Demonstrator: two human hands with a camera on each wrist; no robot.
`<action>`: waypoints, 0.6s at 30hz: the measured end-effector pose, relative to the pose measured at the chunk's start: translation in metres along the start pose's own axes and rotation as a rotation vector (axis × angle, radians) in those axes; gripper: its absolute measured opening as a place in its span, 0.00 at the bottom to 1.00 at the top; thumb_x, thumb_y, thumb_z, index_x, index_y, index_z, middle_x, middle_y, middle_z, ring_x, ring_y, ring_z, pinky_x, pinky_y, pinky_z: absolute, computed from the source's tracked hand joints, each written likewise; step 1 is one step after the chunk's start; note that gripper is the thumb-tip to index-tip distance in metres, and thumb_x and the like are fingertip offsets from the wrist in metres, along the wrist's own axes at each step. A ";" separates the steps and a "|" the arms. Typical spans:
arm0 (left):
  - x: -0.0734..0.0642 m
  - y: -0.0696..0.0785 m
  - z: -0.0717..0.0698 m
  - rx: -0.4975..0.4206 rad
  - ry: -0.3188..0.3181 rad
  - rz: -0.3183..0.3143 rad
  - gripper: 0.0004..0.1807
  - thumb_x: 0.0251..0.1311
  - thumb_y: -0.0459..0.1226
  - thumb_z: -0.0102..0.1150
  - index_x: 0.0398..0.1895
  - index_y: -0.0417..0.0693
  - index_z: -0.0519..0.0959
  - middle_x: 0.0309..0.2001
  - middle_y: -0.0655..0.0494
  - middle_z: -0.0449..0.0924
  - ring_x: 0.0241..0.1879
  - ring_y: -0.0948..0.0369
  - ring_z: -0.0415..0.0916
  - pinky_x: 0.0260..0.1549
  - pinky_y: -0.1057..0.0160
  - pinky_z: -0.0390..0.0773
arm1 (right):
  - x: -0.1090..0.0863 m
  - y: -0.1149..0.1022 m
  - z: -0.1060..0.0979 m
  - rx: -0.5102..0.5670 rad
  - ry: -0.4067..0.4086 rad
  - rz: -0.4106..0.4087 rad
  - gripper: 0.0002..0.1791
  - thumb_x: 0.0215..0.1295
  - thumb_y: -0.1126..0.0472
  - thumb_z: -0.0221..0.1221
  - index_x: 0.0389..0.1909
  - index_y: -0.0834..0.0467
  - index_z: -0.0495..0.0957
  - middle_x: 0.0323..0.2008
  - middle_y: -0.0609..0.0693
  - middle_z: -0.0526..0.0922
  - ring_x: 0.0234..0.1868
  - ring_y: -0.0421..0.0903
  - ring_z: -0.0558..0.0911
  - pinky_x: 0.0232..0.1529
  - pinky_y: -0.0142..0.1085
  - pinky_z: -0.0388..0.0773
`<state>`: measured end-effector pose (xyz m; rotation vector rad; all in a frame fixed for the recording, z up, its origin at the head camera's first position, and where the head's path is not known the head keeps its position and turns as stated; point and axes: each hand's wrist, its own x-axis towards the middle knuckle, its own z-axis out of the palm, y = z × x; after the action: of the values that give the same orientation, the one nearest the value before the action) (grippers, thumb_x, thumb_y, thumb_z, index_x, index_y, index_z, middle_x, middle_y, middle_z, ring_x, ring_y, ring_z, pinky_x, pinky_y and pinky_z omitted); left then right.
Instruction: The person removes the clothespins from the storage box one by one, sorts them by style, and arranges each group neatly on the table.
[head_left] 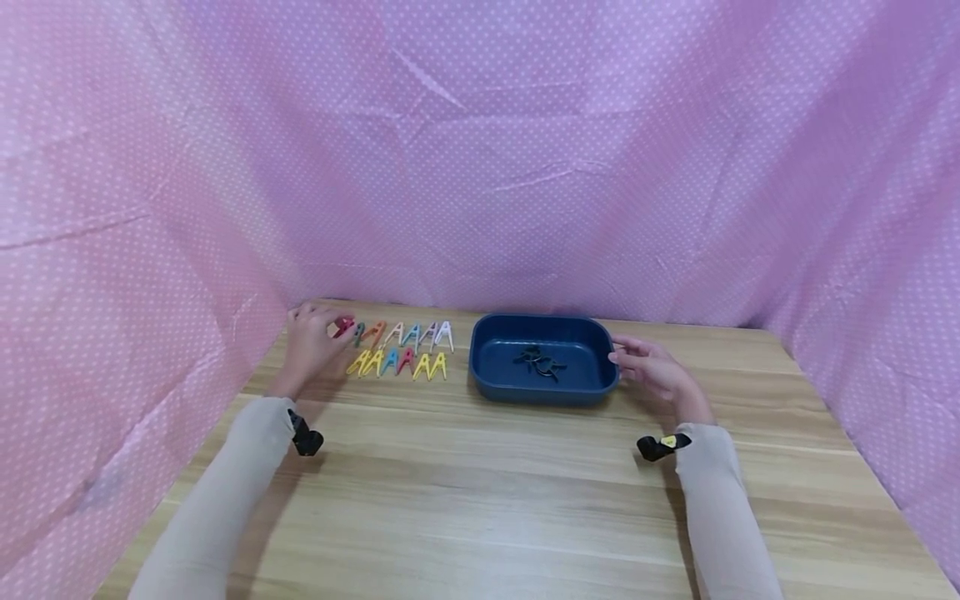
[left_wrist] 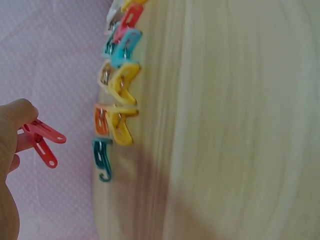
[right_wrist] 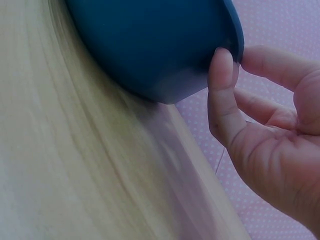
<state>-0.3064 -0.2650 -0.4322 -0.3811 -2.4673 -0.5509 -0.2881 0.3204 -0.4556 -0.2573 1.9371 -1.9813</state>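
My left hand pinches a pinkish-red clothespin between thumb and fingers at the left end of a double row of clothespins. In the left wrist view the clothespin's two legs point away from the fingertips. Nearest to it lies a dark green clothespin, beside an orange one and a yellow one. At the other side, my right hand holds the right end of a dark blue tub, thumb and index finger at its rim. Several dark clothespins lie inside the tub.
The back row also has a light blue clothespin and a white one; the front row has a red one. The wooden table ends at a pink dotted curtain behind and at both sides.
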 end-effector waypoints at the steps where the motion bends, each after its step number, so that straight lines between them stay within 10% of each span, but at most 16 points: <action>1: -0.001 -0.001 -0.001 0.000 -0.011 -0.009 0.11 0.56 0.35 0.73 0.40 0.39 0.87 0.35 0.43 0.87 0.47 0.43 0.74 0.54 0.38 0.59 | 0.000 0.000 0.000 0.001 -0.004 -0.001 0.34 0.76 0.70 0.51 0.76 0.75 0.48 0.42 0.43 0.83 0.41 0.35 0.84 0.44 0.28 0.82; 18: -0.008 -0.020 -0.016 -0.090 -0.293 -0.233 0.11 0.59 0.36 0.72 0.43 0.41 0.87 0.36 0.46 0.88 0.46 0.47 0.74 0.58 0.41 0.54 | -0.003 -0.006 0.003 0.010 0.012 0.047 0.35 0.77 0.69 0.50 0.77 0.74 0.46 0.41 0.42 0.82 0.40 0.34 0.83 0.43 0.27 0.81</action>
<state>-0.3000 -0.2906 -0.4311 -0.2228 -2.7968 -0.7504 -0.2846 0.3191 -0.4494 -0.1964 1.9227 -1.9665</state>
